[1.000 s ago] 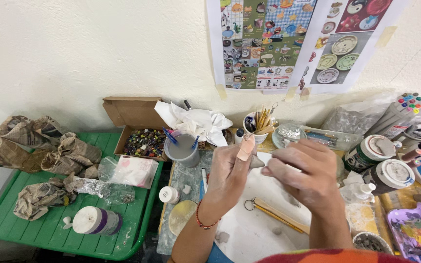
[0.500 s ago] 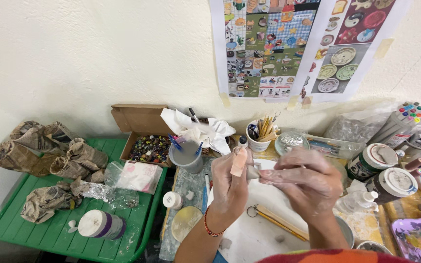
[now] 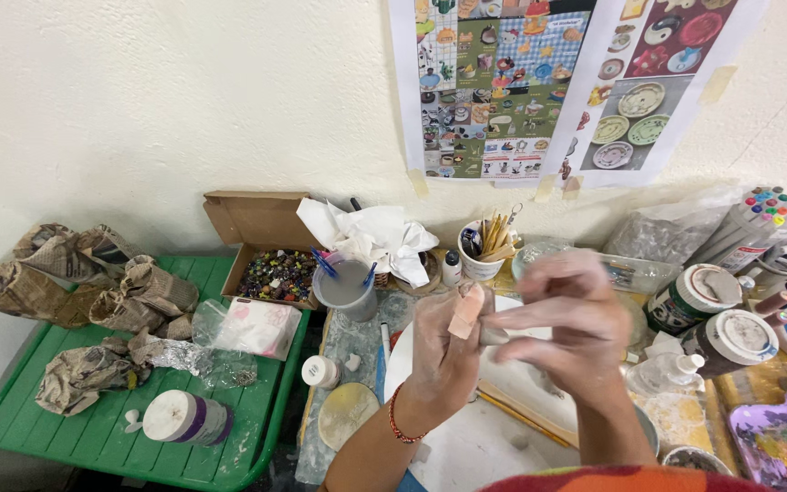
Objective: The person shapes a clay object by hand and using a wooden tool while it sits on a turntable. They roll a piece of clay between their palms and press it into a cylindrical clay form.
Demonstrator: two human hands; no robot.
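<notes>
We pinch a small tan sponge (image 3: 466, 311) in our left hand (image 3: 444, 351) over the white plate (image 3: 466, 437) on the tabletop (image 3: 343, 342); our right hand (image 3: 567, 323) fingers (image 3: 526, 312) spread loosely beside it.

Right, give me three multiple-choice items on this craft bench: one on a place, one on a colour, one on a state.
1. Where does the open cardboard box of small bits stand?
A. at the back, between the green tray and the grey cup
B. on the floor
C. on the purple palette

2. What colour is the tray that holds the crumpled paper?
A. red
B. green
C. white

3. How is the left hand occupied?
A. lying flat on the table
B. raised, with a small tan piece at its fingers
C. gripping the grey cup

Answers: 1 A, it sits by the wall beside that cup; 2 B, its slatted surface is green; 3 B, the hand is lifted close to the right hand with the tan piece upright.
</notes>
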